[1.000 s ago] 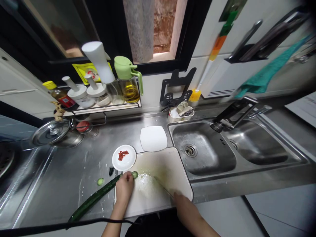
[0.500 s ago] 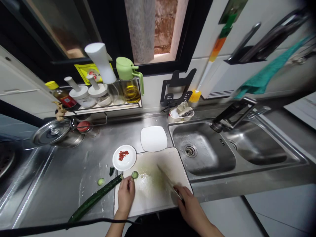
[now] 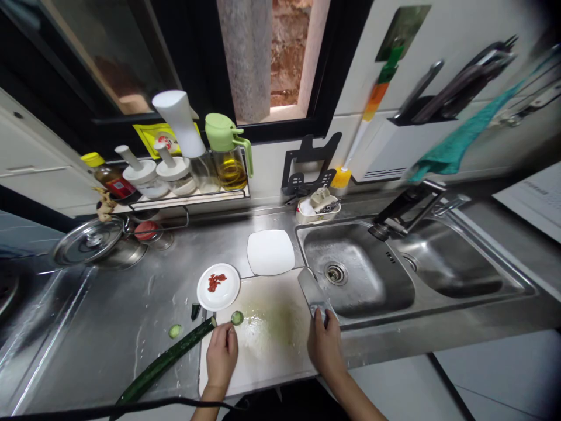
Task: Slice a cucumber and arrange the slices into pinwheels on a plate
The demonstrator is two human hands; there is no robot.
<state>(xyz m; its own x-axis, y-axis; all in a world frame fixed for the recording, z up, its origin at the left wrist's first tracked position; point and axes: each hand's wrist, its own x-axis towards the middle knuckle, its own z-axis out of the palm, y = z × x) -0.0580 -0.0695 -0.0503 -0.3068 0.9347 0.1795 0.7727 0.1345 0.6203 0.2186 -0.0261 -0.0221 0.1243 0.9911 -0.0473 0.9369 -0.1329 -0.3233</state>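
Observation:
My left hand (image 3: 222,354) rests at the left of the white cutting board (image 3: 258,368), thumb and fingers pinched together; whether something small is between them is hidden. Just beyond the fingertips lies a cucumber slice (image 3: 237,317). A long cucumber (image 3: 166,361) slants from beside this hand onto the steel counter, its cut end on the board. Over the board's right edge, my right hand (image 3: 326,345) is closed on a kitchen knife (image 3: 312,289). The broad blade lies flat-side up, pointing away; the handle is hidden under the hand.
Beyond the board sit a plate with red chopped bits (image 3: 228,296) and a white square plate (image 3: 270,252). A double sink (image 3: 363,292) adjoins on the right. Another slice (image 3: 175,331) and a dark green end piece (image 3: 195,311) lie left. A black cable (image 3: 175,401) crosses the foreground.
My right hand has moved the knife to the right, from over the board's middle to its right edge, and the blade has turned flat. My left hand stays pinched near the slice.

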